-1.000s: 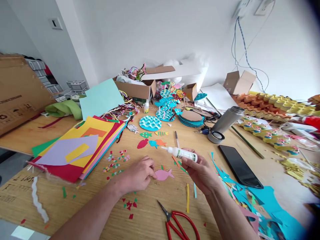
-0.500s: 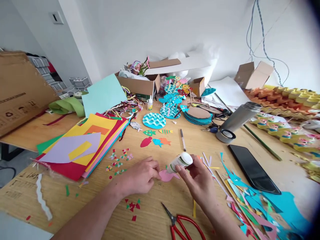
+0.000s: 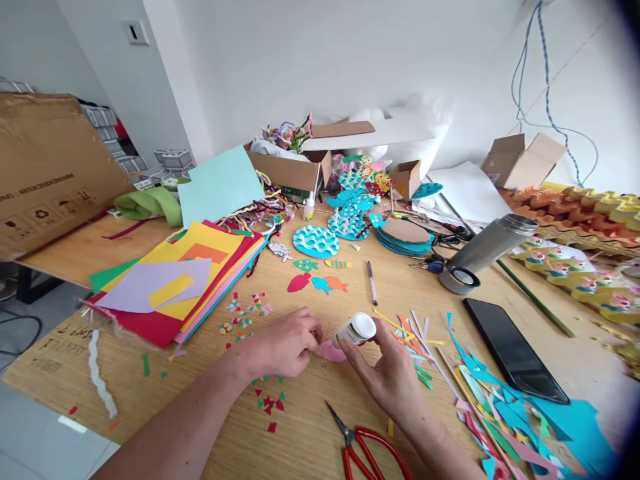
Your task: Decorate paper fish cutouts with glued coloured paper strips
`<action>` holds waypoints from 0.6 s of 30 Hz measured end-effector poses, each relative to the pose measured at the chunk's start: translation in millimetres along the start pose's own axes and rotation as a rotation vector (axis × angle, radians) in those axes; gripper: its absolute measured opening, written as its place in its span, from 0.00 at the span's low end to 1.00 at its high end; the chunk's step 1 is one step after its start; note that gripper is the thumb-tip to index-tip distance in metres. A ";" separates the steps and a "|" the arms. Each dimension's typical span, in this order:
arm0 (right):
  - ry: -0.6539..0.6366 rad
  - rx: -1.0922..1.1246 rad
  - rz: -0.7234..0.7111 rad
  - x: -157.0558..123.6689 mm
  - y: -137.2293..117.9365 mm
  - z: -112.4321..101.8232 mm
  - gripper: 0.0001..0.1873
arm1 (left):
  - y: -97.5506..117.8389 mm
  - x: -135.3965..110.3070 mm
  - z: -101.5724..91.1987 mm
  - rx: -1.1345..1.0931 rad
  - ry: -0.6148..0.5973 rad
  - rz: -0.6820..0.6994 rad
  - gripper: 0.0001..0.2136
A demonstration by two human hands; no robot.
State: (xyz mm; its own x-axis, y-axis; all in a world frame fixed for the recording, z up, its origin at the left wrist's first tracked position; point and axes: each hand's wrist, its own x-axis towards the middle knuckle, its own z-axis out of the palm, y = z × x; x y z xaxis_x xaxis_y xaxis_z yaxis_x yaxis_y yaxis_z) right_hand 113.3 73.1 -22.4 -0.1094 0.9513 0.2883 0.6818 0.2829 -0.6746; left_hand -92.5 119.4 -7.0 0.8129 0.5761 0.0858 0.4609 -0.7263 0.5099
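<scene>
My right hand point(image 3: 387, 370) is closed round a small white glue bottle point(image 3: 356, 329), tipped nozzle-down onto a pink paper fish point(image 3: 331, 351) lying on the wooden table point(image 3: 305, 427). Most of the fish is hidden by the bottle and my fingers. My left hand point(image 3: 283, 345) rests on the table with its fingers curled, the fingertips pinching the fish's left edge. Several finished paper fish point(image 3: 320, 282) lie a little further back, and red-handled scissors point(image 3: 363, 443) lie close in front of me.
A stack of coloured paper sheets point(image 3: 177, 280) lies to the left, small paper scraps point(image 3: 245, 313) beside it. Blue and mixed offcuts point(image 3: 500, 407) pile up at the right near a black phone point(image 3: 515, 348) and a steel flask point(image 3: 483, 250). Cardboard boxes point(image 3: 290, 170) stand behind.
My right hand turned the glue bottle from level to nozzle-down and lowered it onto the pink fish. My left hand stayed on the fish. The view shifted slightly.
</scene>
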 end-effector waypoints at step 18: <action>0.222 -0.030 -0.066 1.6 6.5 -1.4 0.10 | 3.0 0.9 -4.6 0.066 -0.031 -0.049 0.15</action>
State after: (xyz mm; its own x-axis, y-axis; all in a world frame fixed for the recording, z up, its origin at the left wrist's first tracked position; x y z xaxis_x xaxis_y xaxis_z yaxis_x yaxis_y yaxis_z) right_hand 118.6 76.3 -25.4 0.0049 0.8797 0.4754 0.6999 0.3365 -0.6300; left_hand -91.9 119.5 -1.4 0.7990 0.6003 0.0348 0.5220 -0.7212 0.4554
